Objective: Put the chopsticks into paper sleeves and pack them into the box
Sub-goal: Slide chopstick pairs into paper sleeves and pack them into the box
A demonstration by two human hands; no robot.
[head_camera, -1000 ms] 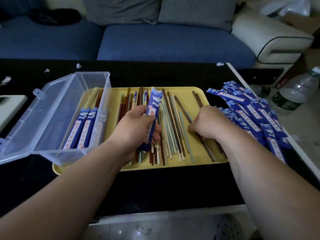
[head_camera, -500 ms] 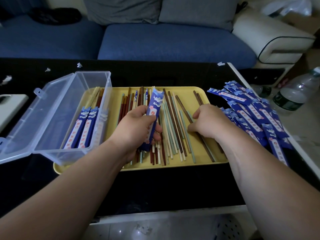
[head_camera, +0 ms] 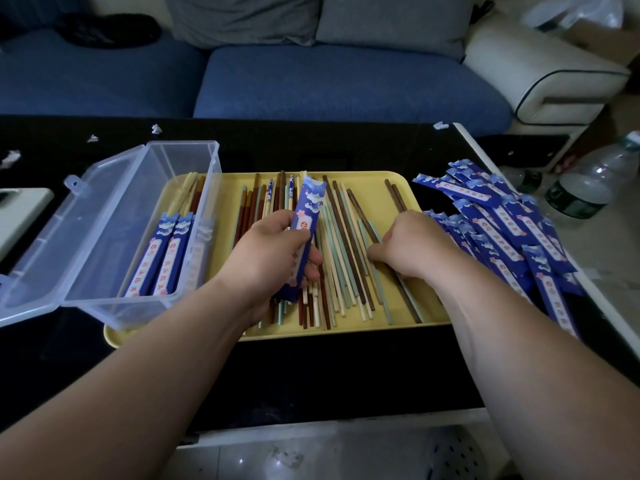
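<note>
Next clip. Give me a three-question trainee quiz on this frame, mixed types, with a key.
1. True or false: the clear box is closed.
2. The left hand holds: A) a paper sleeve B) a spoon C) a cup.
3. Fill in: the loose chopsticks lie on a ___ tray.
Key: 1 false, it stands open; 2 A; 3 yellow.

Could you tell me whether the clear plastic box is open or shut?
Open: the clear box has its lid swung back leftward, with sleeved pairs inside.
</note>
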